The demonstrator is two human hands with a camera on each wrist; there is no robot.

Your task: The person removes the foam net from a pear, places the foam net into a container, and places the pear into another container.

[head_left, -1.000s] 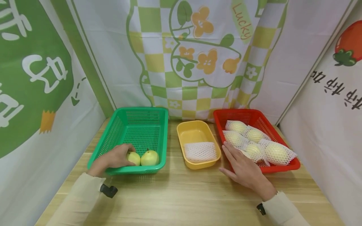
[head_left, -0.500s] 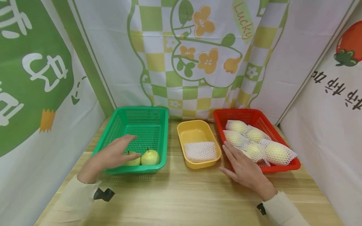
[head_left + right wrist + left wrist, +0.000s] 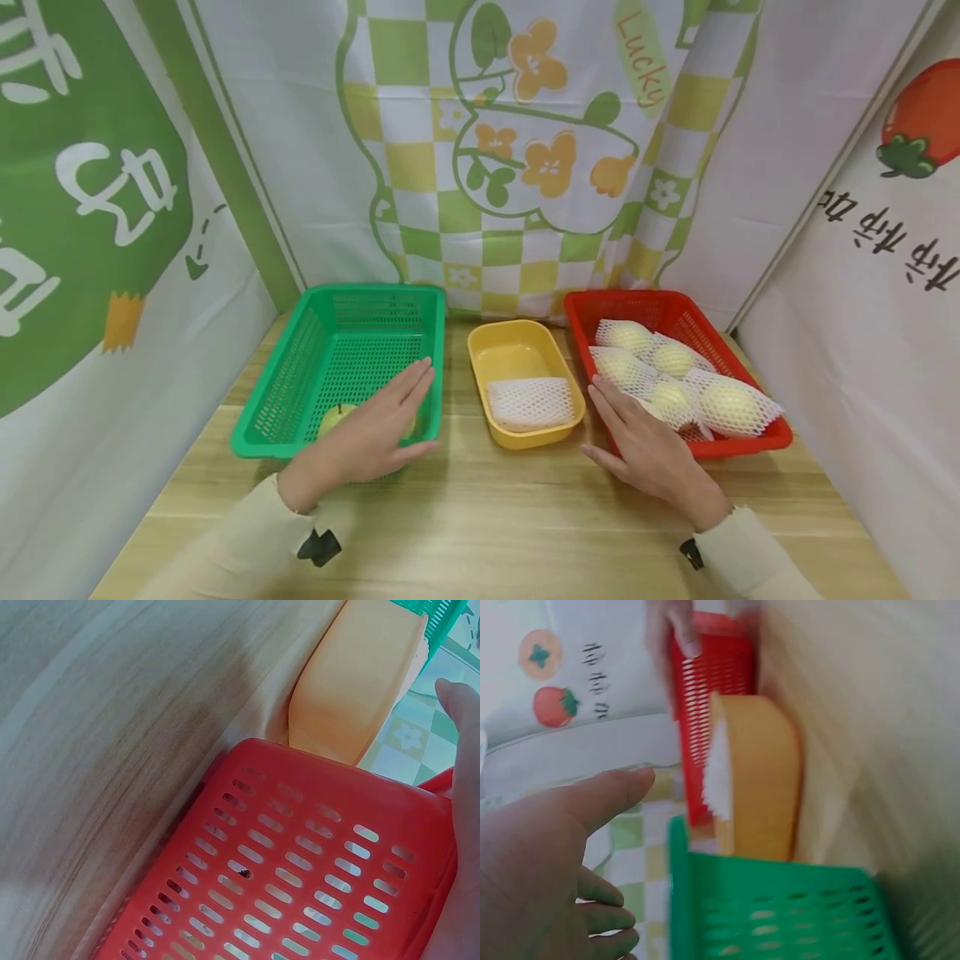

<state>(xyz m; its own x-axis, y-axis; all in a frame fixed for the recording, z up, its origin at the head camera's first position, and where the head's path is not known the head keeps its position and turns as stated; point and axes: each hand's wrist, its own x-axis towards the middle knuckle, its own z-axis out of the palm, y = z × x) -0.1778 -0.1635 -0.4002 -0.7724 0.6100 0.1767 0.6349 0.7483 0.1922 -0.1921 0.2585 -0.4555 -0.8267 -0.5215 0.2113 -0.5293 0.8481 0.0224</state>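
Observation:
In the head view my left hand [image 3: 367, 437] hovers over the front right corner of the green basket [image 3: 251, 425], fingers straight, holding nothing. Behind it, two round yellow-green fruits, the left one a pear [image 3: 335, 415] by its stem, lie in the basket, partly hidden by the hand. My right hand [image 3: 648, 450] rests with straight fingers at the front left rim of the red basket [image 3: 720, 448]. Several pale fruits in white foam nets [image 3: 731, 406] fill that basket. The left wrist view shows the left thumb [image 3: 619, 793] stretched out and the fingers apart from the green basket.
Between the baskets stands a yellow tray [image 3: 517, 354] with a stack of white foam nets [image 3: 531, 402] in its front half. Wooden table [image 3: 510, 517] runs along the front. A checked cloth curtain [image 3: 420, 167] and printed side walls enclose the table.
My left hand has let go of the left fruit, lifted off, and moved right across the green basket's front. My right hand has stayed at the red basket.

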